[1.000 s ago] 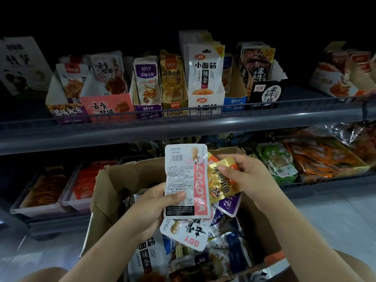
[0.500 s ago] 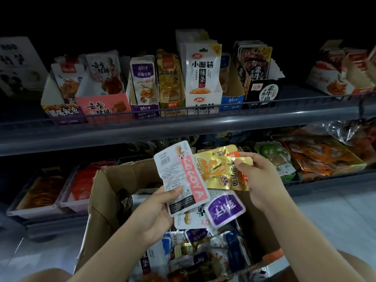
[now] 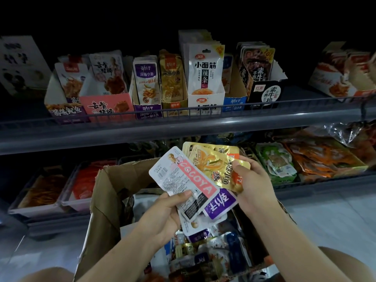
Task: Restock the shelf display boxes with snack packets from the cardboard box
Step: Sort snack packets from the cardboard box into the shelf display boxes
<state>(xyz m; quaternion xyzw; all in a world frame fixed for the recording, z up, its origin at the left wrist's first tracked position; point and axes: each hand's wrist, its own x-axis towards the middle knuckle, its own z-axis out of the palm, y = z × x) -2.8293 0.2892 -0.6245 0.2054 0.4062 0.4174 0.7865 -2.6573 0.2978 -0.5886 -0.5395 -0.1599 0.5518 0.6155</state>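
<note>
This is a shop, dimly lit. Above the hands runs a grey metal shelf with a wire front rail (image 3: 183, 119), lined with printed cardboard display boxes (image 3: 205, 102) holding upright rows of branded snack packets. Left of the hands, on a lower shelf, sit clear plastic trays of loose orange and red snacks (image 3: 61, 192); to the right lie green and orange bagged goods (image 3: 305, 159). Below the hands stands an open brown cardboard carton (image 3: 109, 200) of mixed stock.
</note>
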